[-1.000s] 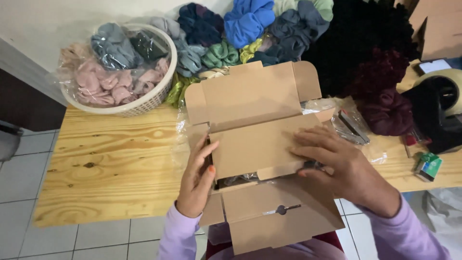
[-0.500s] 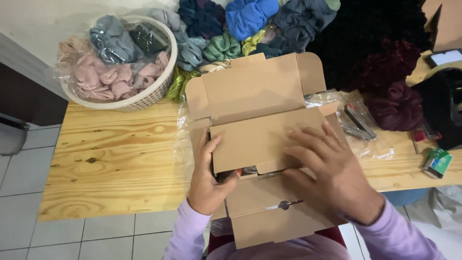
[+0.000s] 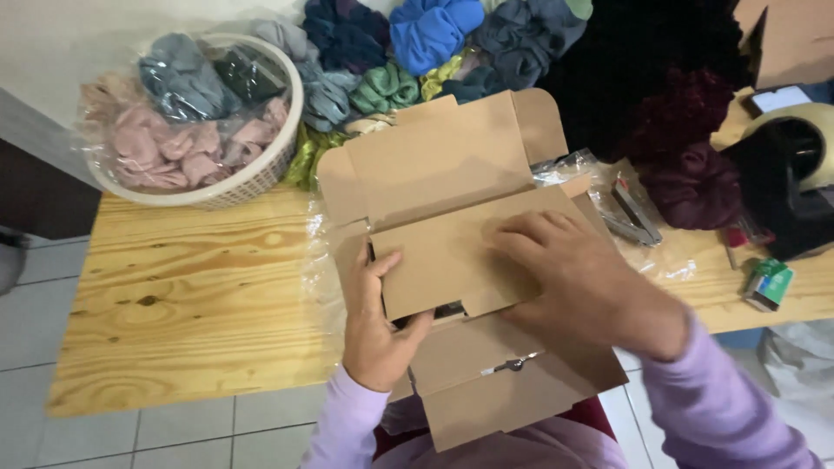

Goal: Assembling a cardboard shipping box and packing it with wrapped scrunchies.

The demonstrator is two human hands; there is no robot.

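A brown cardboard mailer box (image 3: 443,165) lies open at the front edge of a pale wooden table (image 3: 191,295), its lid standing up at the back. My left hand (image 3: 375,326) grips the box's left side, thumb on an inner cardboard flap (image 3: 434,260). My right hand (image 3: 582,282) lies flat on that flap, pressing it down over the box. A front flap (image 3: 512,391) hangs over the table edge towards my lap. Something dark shows in a gap under the inner flap; I cannot tell what it is.
A white woven basket (image 3: 261,169) of bagged pink and grey scrunchies stands at the back left. Loose scrunchies in blue (image 3: 434,30), green and dark red (image 3: 695,182) pile up behind the box. A black tape dispenser (image 3: 786,187) and a small green item (image 3: 766,285) sit at right.
My right hand has slid further left and flatter across the inner flap. My left hand has shifted up along the box's left side, thumb now on the flap.
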